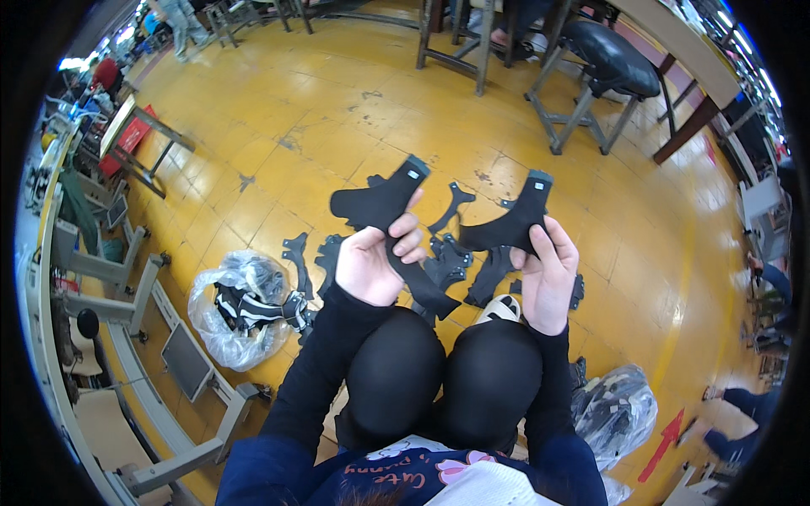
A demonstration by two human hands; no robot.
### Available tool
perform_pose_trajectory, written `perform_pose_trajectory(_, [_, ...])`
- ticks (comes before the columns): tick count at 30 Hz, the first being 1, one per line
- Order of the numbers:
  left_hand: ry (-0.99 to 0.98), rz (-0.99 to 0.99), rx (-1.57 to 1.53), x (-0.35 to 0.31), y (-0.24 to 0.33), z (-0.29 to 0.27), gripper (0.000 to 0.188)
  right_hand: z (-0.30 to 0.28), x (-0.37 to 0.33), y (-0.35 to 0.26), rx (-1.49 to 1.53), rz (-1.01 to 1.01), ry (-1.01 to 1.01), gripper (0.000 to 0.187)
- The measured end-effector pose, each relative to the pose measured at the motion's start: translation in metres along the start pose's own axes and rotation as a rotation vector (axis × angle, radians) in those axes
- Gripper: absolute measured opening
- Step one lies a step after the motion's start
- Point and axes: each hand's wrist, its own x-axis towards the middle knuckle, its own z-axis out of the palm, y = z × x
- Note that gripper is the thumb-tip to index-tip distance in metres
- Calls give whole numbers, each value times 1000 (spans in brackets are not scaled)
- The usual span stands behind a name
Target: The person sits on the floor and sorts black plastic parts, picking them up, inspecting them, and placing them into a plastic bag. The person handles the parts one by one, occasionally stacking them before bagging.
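Note:
My left hand (371,268) is closed around a black cut fabric piece (375,202) with a curved shape and a small white label near its upper end. A black strip of it, or of another piece, hangs below the fingers. To the right, my right hand (547,282) pinches a second black fabric piece (512,221), also labelled at its narrow greenish top. Both pieces are held up above my knees, apart from each other. Beneath them, several similar dark fabric pieces (489,278) lie in loose piles on the yellow floor. One small piece (456,207) lies farther out.
A clear plastic bag (202,308) with black and white contents sits at the left. Another filled bag (620,409) is by my right side. A black-seated stool (607,63) stands far right, a wooden stool (135,156) far left. A person's legs (734,422) show at right.

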Motion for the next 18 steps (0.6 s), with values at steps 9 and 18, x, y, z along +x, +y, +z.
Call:
perform_pose_trajectory(9, [13, 4, 69, -5, 2, 3, 54, 0, -3, 2, -52, 8, -77, 14])
perform_pose_trajectory(18, [-6, 4, 552, -6, -10, 2, 79, -4, -7, -4, -489, -89, -491, 18])
